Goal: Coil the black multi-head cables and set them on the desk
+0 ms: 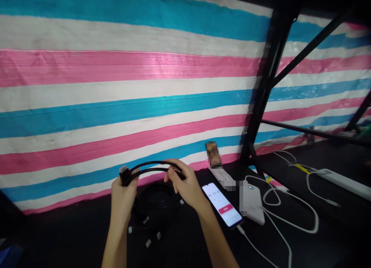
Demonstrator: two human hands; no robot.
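Note:
A black cable with a light grey plug end arches between my two hands, above the dark tabletop. My left hand is closed round its plug end, the grey tip showing above the fingers. At the other side of the arch, my right hand grips the looped strands between thumb and fingers. Below and behind the hands lies a coiled pile of black cables, several with pale connector ends, partly hidden by my left hand and hard to make out against the dark surface.
Right of my hands, a lit phone lies plugged into a white cable, beside a white power bank. A white power strip stretches to the far right. A black metal frame post and striped sheeting stand behind.

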